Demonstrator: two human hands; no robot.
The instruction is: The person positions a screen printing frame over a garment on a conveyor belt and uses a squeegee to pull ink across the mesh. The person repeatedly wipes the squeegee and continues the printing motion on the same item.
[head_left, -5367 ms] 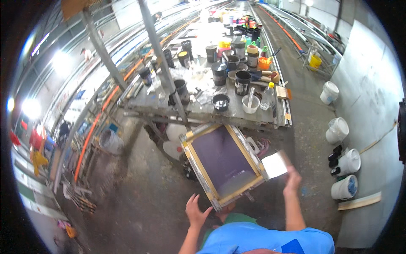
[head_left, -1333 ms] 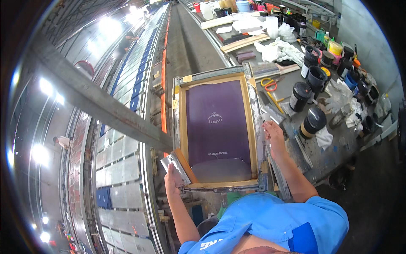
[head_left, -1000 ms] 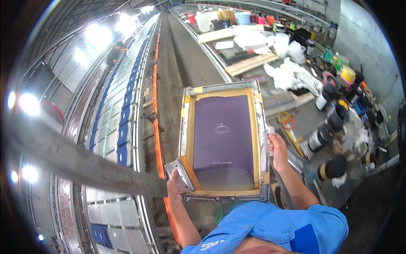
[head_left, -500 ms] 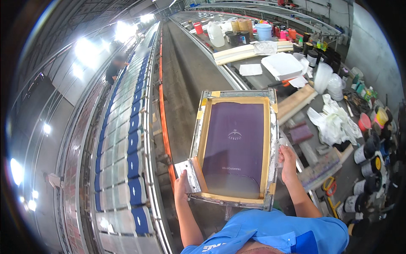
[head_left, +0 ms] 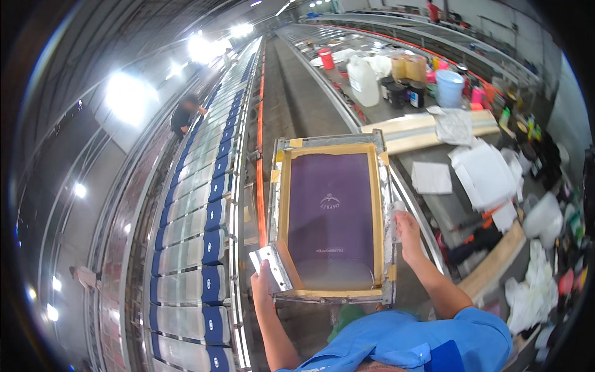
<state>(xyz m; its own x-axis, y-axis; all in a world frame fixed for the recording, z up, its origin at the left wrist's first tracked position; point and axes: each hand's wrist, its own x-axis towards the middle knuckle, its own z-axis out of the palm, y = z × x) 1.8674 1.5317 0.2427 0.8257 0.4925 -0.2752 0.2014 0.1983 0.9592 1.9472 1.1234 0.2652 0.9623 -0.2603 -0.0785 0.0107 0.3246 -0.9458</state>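
In front of my body I hold a screen-printing frame (head_left: pixel 382 186) by its two sides. Purple mesh (head_left: pixel 331 232) fills it, with a pale emblem and lettering, and tan tape runs round the inner border. My left hand (head_left: pixel 261 286) is closed at the lower left corner, gripping a squeegee (head_left: pixel 274 266) with a metal holder and an amber blade. The squeegee lies tilted across the frame's edge; whether these fingers also grip the frame is hidden. My right hand (head_left: pixel 407 234) is closed round the right edge, beside a small whitish piece (head_left: pixel 395 214).
Left runs a long printing table bearing a row of pale pieces with blue ends (head_left: pixel 213 212); a person (head_left: pixel 184 116) leans over it. Along its side goes an orange rail (head_left: pixel 261 167). The right table holds a jug (head_left: pixel 363 80), a blue bucket (head_left: pixel 449 88), white sheets (head_left: pixel 483 173) and rags (head_left: pixel 532 285).
My view has swung left and I have moved along the aisle, so the right table sits farther right. The frame and squeegee stay in the same hands.
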